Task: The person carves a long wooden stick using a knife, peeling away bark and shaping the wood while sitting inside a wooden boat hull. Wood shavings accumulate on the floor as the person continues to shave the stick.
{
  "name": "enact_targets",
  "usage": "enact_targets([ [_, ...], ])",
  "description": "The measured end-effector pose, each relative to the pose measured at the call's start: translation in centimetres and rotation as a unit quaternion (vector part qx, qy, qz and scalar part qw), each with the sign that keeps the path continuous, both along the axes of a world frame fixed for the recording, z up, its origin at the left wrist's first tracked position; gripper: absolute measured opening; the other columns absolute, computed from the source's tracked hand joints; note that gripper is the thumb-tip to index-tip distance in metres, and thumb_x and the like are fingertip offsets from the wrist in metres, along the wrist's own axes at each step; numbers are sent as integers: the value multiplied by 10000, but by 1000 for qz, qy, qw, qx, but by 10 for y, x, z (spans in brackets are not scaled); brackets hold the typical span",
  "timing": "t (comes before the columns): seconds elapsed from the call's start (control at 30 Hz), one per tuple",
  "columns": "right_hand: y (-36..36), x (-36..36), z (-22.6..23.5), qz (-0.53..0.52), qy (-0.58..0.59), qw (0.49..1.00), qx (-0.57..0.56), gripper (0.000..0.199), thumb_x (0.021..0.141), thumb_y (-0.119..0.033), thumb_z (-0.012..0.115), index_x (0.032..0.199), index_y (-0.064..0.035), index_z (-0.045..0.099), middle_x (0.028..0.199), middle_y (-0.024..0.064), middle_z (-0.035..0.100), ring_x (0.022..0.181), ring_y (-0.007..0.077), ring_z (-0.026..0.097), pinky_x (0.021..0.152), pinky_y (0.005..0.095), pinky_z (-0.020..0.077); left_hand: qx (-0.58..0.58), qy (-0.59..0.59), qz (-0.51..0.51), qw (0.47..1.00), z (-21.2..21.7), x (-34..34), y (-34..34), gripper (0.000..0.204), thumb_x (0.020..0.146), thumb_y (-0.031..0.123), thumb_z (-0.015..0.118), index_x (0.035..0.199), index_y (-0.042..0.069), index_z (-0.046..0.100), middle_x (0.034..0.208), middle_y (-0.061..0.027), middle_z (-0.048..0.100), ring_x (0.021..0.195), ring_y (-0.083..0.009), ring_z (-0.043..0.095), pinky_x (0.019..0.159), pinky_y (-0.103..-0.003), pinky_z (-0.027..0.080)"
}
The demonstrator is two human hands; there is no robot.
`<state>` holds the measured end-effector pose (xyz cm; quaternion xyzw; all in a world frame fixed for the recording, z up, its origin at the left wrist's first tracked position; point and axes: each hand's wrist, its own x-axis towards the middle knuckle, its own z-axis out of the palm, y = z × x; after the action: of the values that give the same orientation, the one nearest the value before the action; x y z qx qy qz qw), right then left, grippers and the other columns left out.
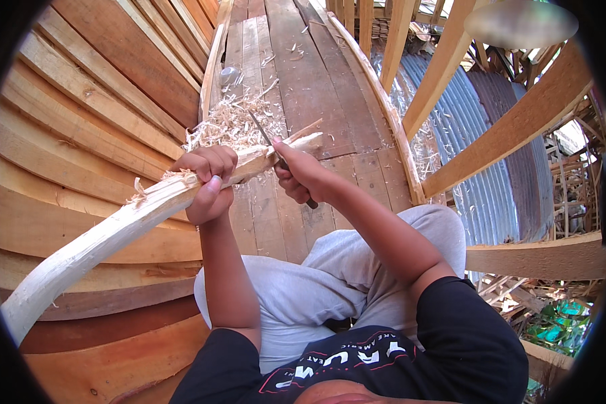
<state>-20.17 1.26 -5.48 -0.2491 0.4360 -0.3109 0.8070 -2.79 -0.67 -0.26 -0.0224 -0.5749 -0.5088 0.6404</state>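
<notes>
left hand point(209, 183) gripping pale stick point(114, 229), right hand point(301, 176) probably knife point(268, 140)

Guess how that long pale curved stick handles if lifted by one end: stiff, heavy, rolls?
The curved stick probably stays stiff: thick solid wood, unsagging in the left hand. Likely moderately light, since one hand holds it. Its bend and rough carved faces should resist rolling.
</notes>
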Motion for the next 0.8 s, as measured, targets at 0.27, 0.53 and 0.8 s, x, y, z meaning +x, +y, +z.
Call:
enact_targets([
  [0.27,10,-5,0,101,-177,978,45,657,926,-705,239,551,-167,236,460,-72,153,372,73,85,338,259,74,6,9,-34,999,3,3,0,160,643,9,493,746,80,393,615,-31,394,547,-147,393,571,-318,370],
  [0.53,14,1,-41,192,-428,882,32,673,920,-713,206,550,-153,261,451,-63,149,362,76,78,332,249,78,-34,-32,-86,995,14,8,2,170,626,11,543,709,81,411,590,-37,427,503,-149,404,534,-310,383],
  [0.8,23,1,-47,254,-631,731,54,646,977,-604,228,536,-132,252,420,-54,161,326,80,131,310,262,100,-91,-81,-167,978,29,6,2,192,627,21,583,689,103,422,562,-7,431,461,-135,392,476,-300,348],
])
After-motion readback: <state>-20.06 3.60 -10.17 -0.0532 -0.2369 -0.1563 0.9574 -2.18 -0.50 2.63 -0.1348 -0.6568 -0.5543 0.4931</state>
